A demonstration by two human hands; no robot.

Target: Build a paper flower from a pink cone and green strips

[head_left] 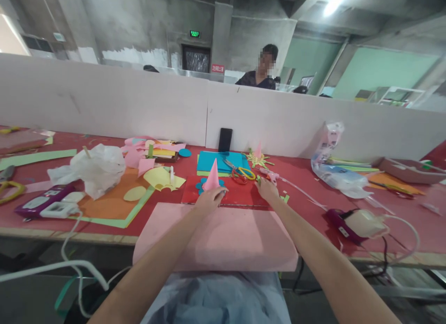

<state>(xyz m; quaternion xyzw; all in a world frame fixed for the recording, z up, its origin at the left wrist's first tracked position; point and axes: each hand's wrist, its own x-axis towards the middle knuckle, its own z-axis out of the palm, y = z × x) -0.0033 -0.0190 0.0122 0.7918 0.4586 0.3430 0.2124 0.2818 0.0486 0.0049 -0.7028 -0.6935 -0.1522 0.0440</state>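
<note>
While a pink paper sheet [226, 235] overhangs the table [313, 175] at its near edge, a red card sheet [240, 196] beyond carries an upright pink paper cone [212, 176]. The left hand [209, 201] touches its base, grip not discernible; the right hand [266, 189] lies open at the card's right edge.

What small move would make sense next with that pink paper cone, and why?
Probably press the pink cone down onto the red sheet: the left hand touches its base, and the right hand rests at the same sheet's edge.
</note>
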